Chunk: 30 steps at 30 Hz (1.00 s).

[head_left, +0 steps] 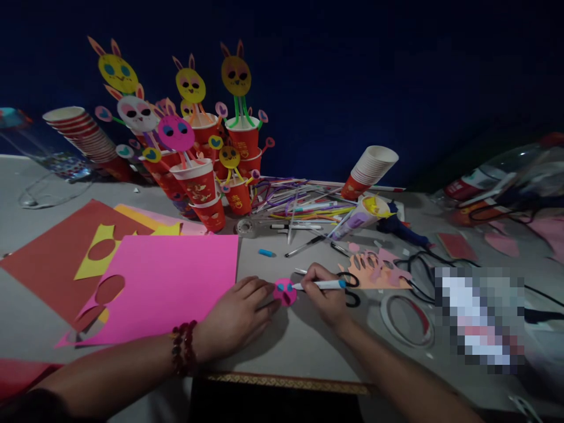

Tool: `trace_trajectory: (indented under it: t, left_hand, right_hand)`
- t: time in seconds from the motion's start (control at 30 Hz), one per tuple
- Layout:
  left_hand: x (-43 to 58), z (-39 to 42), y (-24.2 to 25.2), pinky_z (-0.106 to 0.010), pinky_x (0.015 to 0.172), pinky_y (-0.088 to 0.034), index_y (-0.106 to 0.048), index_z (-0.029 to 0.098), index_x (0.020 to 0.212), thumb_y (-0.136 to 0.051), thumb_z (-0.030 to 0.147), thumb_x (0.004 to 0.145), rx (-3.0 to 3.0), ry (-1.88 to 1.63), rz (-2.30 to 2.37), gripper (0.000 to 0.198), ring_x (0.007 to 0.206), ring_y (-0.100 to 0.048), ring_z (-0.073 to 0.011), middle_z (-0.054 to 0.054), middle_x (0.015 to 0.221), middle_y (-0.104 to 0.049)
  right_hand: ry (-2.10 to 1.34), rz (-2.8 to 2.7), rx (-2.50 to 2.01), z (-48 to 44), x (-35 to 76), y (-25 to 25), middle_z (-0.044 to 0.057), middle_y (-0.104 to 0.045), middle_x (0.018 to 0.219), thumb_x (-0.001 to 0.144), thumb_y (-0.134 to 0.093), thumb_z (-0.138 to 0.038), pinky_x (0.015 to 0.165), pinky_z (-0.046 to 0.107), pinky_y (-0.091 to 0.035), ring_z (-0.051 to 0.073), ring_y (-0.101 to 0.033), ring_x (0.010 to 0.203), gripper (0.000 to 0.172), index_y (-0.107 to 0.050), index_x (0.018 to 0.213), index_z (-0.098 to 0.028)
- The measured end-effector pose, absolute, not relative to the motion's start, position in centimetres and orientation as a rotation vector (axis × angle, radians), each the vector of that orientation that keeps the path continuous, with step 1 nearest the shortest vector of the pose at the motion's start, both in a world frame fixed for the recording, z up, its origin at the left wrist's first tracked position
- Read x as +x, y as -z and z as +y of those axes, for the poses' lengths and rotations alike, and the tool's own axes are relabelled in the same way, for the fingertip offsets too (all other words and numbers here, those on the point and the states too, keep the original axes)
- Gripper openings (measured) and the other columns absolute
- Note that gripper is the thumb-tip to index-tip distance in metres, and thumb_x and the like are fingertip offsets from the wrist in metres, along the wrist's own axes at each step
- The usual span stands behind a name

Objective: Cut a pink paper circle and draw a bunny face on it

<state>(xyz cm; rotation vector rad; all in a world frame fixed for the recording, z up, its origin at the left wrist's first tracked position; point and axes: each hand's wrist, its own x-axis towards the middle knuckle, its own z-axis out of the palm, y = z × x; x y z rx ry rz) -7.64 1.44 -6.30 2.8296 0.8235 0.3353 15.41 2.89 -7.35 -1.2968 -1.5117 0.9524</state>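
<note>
A small pink paper circle [282, 298] with two blue eye shapes and a dark mark lies on the table. My left hand [244, 314] rests flat beside it, fingers stretched out and fingertips touching its left edge. In my right hand [324, 296] is a white marker with a blue end [330, 285], its tip at the right blue eye. A blue marker cap [265, 252] lies loose just beyond. Partly under my right hand are black-handled scissors [352, 299]. A large pink paper sheet [176, 282] with round cut-outs lies left of my left hand.
Rabbit-faced figures in red paper cups [196, 182] stand at the back left. Pipe cleaners [304, 200], pens and a cup stack [372, 167] lie behind. Tape [408, 320], orange scraps [374, 267], cables and a bottle [489, 170] are on the right.
</note>
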Motion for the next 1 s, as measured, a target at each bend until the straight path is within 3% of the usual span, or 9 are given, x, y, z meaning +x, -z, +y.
trace_trajectory:
  t: [0.47, 1.0]
  left_hand:
    - [-7.7, 1.4, 6.4, -0.045, 0.107, -0.041, -0.056, 0.018, 0.126, -0.056, 0.026, 0.094, 2.829, -0.355, 0.822, 0.033, 0.12, -0.05, -0.0265, -0.01, 0.128, -0.058]
    - [-7.7, 1.5, 6.2, -0.044, 0.106, -0.042, -0.056, 0.018, 0.125, -0.056, 0.024, 0.093, 2.791, -0.344, 0.827, 0.032, 0.12, -0.05, -0.0266, -0.011, 0.128, -0.057]
  right_hand:
    - [-0.948, -1.585, -1.296, 2.8, 15.4, 7.5, -0.007, -0.041, 0.051, 0.078, -0.055, -0.022, 0.049, 0.024, -0.028, 0.012, -0.038, 0.048, 0.019, -0.048, 0.06, -0.022]
    - [-0.994, -1.388, -1.287, 3.0, 15.6, 8.3, -0.005, -0.052, 0.059, 0.086, -0.057, -0.027, 0.049, 0.025, -0.034, 0.013, -0.046, 0.052, 0.012, -0.054, 0.076, -0.022]
